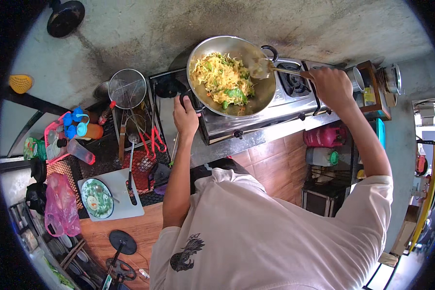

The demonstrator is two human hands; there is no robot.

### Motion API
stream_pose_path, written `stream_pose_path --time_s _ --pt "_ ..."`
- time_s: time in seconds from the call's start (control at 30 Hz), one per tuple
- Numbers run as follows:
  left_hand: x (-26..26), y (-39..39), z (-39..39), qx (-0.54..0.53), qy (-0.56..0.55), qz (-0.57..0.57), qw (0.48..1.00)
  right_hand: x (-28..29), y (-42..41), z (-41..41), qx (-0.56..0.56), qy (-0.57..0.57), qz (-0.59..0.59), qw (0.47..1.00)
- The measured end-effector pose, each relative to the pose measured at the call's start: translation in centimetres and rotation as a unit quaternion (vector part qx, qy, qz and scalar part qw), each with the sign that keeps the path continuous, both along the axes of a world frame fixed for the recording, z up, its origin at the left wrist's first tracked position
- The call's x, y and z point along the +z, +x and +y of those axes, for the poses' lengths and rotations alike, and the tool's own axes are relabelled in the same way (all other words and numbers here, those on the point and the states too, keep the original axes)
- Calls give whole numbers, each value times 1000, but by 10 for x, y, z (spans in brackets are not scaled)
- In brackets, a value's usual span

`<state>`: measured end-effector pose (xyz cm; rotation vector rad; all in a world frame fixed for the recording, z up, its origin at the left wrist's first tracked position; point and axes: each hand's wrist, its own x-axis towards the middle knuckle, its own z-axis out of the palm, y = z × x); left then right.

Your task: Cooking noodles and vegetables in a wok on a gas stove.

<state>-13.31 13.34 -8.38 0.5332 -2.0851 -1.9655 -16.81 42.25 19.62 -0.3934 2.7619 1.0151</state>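
Observation:
My left hand (pixel 187 117) grips the black handle on the near left side of a steel wok (pixel 264 92). The wok sits tilted over the left side of a gas stove (pixel 253 125). Inside it lies a heap of pale yellow shredded food (pixel 217 74) mixed with green leaves. In my right hand (pixel 330 87) is the wooden handle of a metal spatula (pixel 290 70), whose blurred blade is inside the wok, right of the food. The wok's other black handle (pixel 271 52) points to the back right, untouched.
Right of the wok is a bare burner (pixel 293 81). To the left stand a wire strainer (pixel 127 88), red-handled tongs (pixel 154 143) and a pink basket (pixel 54 139) of bottles. A plate (pixel 97 198) with a spoon rests on a white cutting board (pixel 130 214). A pink gas cylinder (pixel 324 136) stands below the counter.

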Motion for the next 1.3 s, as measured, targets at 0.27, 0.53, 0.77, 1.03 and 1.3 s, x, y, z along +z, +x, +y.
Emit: stream_pose_path --time_s 0.27,0.53,0.77,1.03,1.3 --pt "-7 -7 -3 -30 -45 -27 998 -117 -10 51 -114 -388 -80 911" --pt "1 -1 -5 -19 -12 -39 999 -133 31 72 -164 -490 -46 855" --pt "3 -4 -3 11 -8 -3 1000 -143 61 99 -189 -583 -13 790" --pt "-1 -3 -9 2 -7 -34 999 -112 74 96 -169 -574 30 801" --pt "2 -3 -10 -23 -15 -17 999 -69 62 34 37 -301 161 939"
